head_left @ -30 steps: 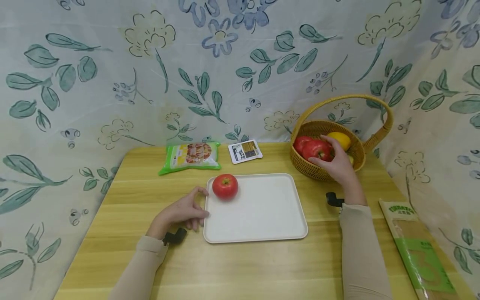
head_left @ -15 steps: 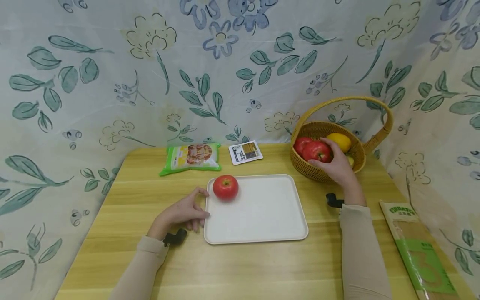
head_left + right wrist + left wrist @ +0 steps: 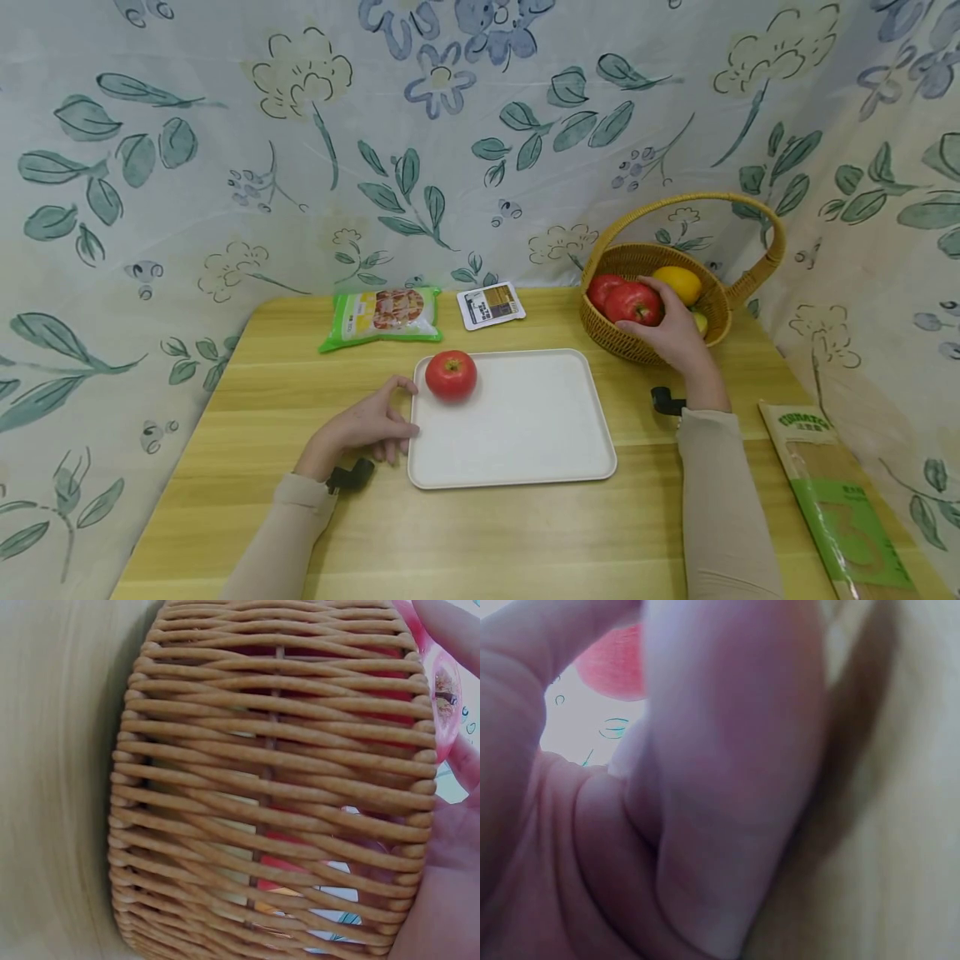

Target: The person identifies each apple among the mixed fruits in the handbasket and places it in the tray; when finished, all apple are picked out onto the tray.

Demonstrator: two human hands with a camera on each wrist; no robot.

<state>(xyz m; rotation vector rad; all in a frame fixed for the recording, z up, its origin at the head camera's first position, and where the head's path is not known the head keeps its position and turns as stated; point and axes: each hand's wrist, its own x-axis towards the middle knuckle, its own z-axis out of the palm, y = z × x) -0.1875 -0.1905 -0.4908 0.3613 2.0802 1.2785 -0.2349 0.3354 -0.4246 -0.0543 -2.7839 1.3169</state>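
In the head view, my right hand [image 3: 672, 335] curls round a red apple [image 3: 633, 303] at the front of the wicker basket [image 3: 628, 340], thumb on the near side and fingers over the far side. The right wrist view shows the basket's woven wall [image 3: 277, 765] close up, with the apple [image 3: 445, 697] at its rim. My left hand [image 3: 367, 422] lies at the left edge of a white tray [image 3: 525, 425], thumb and forefinger apart, tips touching the rim. Another red apple [image 3: 451, 375] sits in the tray's far left corner.
More red fruit [image 3: 602, 288] and a yellow fruit [image 3: 678, 285] lie in the basket, under its tall handle [image 3: 697, 195]. A green food packet [image 3: 386, 315] and a small white packet [image 3: 491, 304] lie at the back. A long green packet [image 3: 840, 500] lies at right.
The right hand's fingers have settled slightly closer round the apple in the basket. The left hand and the tray have stayed in place.
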